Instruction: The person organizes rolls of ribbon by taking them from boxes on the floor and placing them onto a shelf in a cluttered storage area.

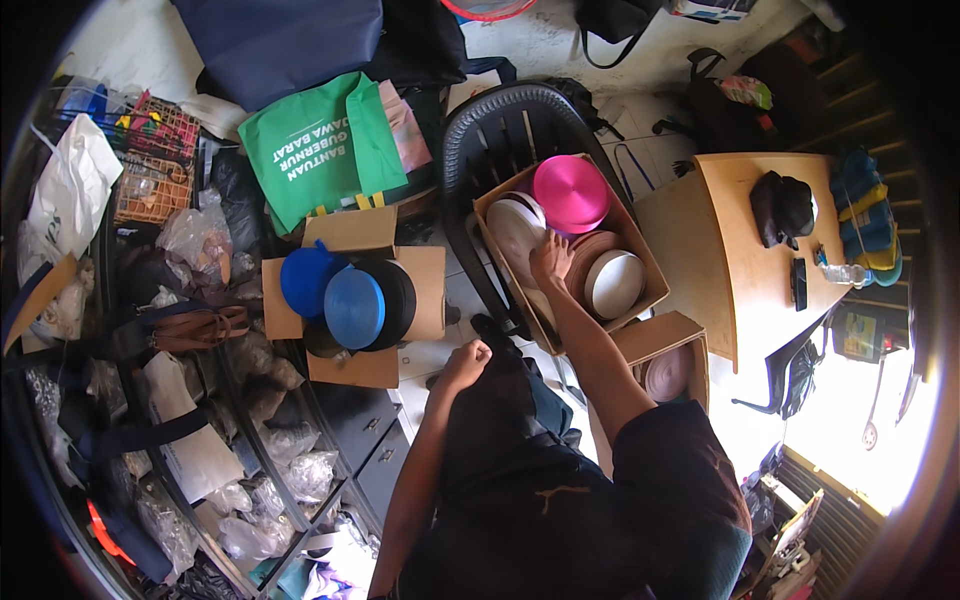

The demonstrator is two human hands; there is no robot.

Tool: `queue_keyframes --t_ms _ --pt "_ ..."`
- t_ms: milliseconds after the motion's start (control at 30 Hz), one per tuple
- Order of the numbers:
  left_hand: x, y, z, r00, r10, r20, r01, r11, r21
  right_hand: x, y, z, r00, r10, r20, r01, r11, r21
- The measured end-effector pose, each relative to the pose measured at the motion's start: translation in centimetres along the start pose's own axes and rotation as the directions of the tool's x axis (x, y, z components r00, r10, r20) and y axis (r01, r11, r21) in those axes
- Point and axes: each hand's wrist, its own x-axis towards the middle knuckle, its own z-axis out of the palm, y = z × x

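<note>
Open cardboard box [345,300] on the left is holding blue and black webbing rolls [353,306]. Left hand [467,360] is hanging closed in a fist, gripping nothing visible. Right hand [551,256] is reaching into the cardboard box on the dark plastic chair [500,125], fingers spread on a white webbing roll [516,226], beside the pink roll [571,192] and brown roll [590,250]. Rolls are looking stiff, light, likely to unspool; best gripping by the rim. Roll under the palm is partly hidden; lower box [668,362] is cut off by the arm.
</note>
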Motion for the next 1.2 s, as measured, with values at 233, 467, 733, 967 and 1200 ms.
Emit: queue_keyframes --t_ms 233,467,733,967,1200 --pt "-1.9 -3.0 -1.4 0.991 -0.077 -0.113 0.069 0.995 -0.074 0.3 -1.2 -0.6 0.985 0.033 -0.171 -0.028 0.999 0.033" --pt "-3.7 -3.7 -2.6 0.981 -0.171 -0.090 0.154 0.973 -0.171 6.0 -2.5 -2.0 0.992 0.116 -0.042 -0.109 0.984 0.140" --pt "-6.3 -5.9 -2.3 0.964 -0.230 -0.131 0.197 0.954 -0.228 9.7 -4.8 -2.5 0.975 0.031 0.218 -0.032 0.999 0.002" --pt "-8.1 -13.3 0.8 0.923 -0.340 -0.181 0.278 0.913 -0.300 13.2 -4.9 0.7 0.963 0.122 0.239 -0.088 0.985 -0.150" --pt "-10.1 -16.3 2.4 0.891 -0.434 -0.135 0.331 0.822 -0.463 13.6 -6.0 0.8 0.957 0.116 0.267 -0.062 0.977 -0.202"
